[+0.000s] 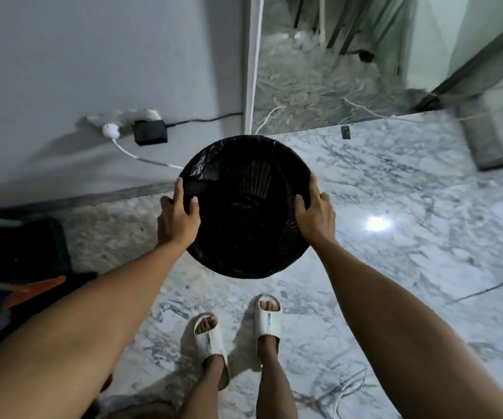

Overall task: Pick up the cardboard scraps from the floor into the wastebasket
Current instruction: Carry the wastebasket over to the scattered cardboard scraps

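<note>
A white marble floor (395, 182) with grey veins fills most of the view, meeting a pale grey wall (93, 55) at the upper left, with a bright glare spot on the stone to the right. The person stands on it in off-white slides (238, 328), looking straight down, both bare forearms reaching forward. Between the hands hangs the wastebasket (244, 231), a round black mesh bin lined with a black plastic bag (204, 164) whose edge is folded over the rim; its mouth faces up toward the camera and its inside is too dark to tell what it contains. The left hand (179, 214) grips the left side of the rim, thumb hooked inside and fingers curled over the outside. The right hand (316, 211) grips the right side of the rim in the same way, thumb inside, fingers wrapped along the outer edge. By the wall behind the basket lies a white power strip (129, 116) with a black adapter (150, 132) and a white plug (111, 130) in it, a white cable (141, 157) trailing toward the basket. A dark bundle with an orange patch (35, 288) sits at the left edge. No cardboard scraps can be made out on the floor.
</note>
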